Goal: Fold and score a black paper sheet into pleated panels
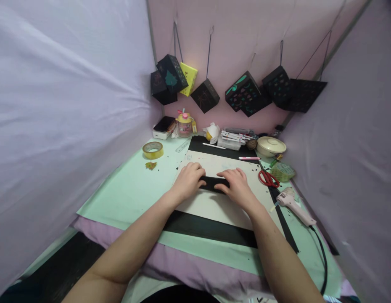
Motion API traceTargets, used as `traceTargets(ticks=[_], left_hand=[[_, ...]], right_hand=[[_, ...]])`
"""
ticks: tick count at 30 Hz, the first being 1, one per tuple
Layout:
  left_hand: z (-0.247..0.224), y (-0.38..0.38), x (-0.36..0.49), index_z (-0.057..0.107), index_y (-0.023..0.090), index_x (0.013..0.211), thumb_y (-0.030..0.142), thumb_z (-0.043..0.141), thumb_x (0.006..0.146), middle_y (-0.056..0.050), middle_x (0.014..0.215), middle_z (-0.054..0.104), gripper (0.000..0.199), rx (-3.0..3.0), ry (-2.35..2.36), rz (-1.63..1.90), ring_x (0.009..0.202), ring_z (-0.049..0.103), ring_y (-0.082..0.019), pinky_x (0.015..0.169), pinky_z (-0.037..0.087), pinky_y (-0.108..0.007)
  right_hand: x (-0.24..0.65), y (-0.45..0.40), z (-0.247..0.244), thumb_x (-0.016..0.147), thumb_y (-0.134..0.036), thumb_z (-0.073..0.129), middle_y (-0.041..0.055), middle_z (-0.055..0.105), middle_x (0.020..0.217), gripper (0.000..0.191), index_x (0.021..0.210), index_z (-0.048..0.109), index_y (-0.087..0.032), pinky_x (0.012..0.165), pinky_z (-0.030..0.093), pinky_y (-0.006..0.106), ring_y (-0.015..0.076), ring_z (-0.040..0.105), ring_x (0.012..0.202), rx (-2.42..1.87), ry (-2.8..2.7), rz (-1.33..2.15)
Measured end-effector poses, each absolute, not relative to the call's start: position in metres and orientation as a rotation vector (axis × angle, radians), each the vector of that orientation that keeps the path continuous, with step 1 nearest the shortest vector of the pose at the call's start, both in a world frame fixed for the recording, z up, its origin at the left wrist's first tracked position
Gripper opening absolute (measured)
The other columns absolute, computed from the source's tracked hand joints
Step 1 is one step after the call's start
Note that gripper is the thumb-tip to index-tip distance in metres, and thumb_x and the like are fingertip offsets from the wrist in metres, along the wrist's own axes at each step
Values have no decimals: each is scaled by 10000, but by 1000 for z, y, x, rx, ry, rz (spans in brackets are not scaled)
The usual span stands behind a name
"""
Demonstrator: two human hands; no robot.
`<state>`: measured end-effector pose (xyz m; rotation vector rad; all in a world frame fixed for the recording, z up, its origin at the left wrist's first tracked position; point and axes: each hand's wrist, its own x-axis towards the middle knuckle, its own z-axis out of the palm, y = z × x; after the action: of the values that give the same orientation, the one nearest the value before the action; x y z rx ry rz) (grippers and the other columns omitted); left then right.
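Both hands grip a narrow black folded piece of paper or card (pixel 211 184) above the white sheet (pixel 203 206). At its left end, my left hand (pixel 189 179) is closed, thumb on the near edge and fingers over the far side. My right hand (pixel 235 184) pinches the right end the same way. Beneath the white sheet lies a larger black sheet (pixel 208 226), its borders showing around it. A white pen (pixel 213 146) and a pink-and-white cutter or pen (pixel 249 158) rest beyond the hands.
Red-handled scissors (pixel 268 178) and a corded glue gun (pixel 295 206) lie at the right. A tape roll (pixel 153 150) and a dried leaf (pixel 151 166) sit at the left. Along the back stand a jar (pixel 184 126), a pen box (pixel 230 144) and a lidded bowl (pixel 271 146); decorated black boxes (pixel 205 96) hang above.
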<state>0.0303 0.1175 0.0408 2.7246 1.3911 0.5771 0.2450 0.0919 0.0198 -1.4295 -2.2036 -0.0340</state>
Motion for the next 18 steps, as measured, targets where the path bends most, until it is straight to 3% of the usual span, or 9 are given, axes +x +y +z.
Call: traceTargets(ticks=[2, 5, 14, 18], left_hand=[[40, 116, 31, 627, 188, 865, 227, 659, 837, -43, 925, 643, 57, 2704, 1377, 735, 929, 564, -220, 793, 417, -339], [34, 114, 33, 647, 196, 912, 255, 626, 875, -22, 891, 686, 72, 2640, 1315, 799, 879, 606, -201, 769, 414, -333], [24, 107, 36, 697, 220, 871, 280, 547, 936, -5, 867, 730, 174, 2655, 1258, 979, 838, 634, -166, 783, 359, -340], [23, 101, 42, 700, 237, 906, 291, 554, 933, -10, 892, 735, 158, 2701, 1283, 1032, 902, 602, -184, 836, 313, -384]], right_hand=[[244, 92, 24, 903, -325, 587, 20, 693, 926, 118, 961, 649, -243, 994, 256, 421, 201, 586, 939, -1387, -2141, -110], [243, 91, 27, 925, -266, 552, 2, 698, 822, 144, 835, 660, -233, 936, 269, 399, 177, 589, 842, -1366, -2132, -167], [234, 88, 23, 908, -268, 584, 4, 707, 903, 68, 917, 644, -237, 921, 275, 380, 172, 596, 872, -1263, -2093, -104], [228, 85, 25, 924, -230, 538, 0, 691, 835, 122, 842, 628, -226, 938, 286, 373, 164, 581, 847, -1201, -2112, -125]])
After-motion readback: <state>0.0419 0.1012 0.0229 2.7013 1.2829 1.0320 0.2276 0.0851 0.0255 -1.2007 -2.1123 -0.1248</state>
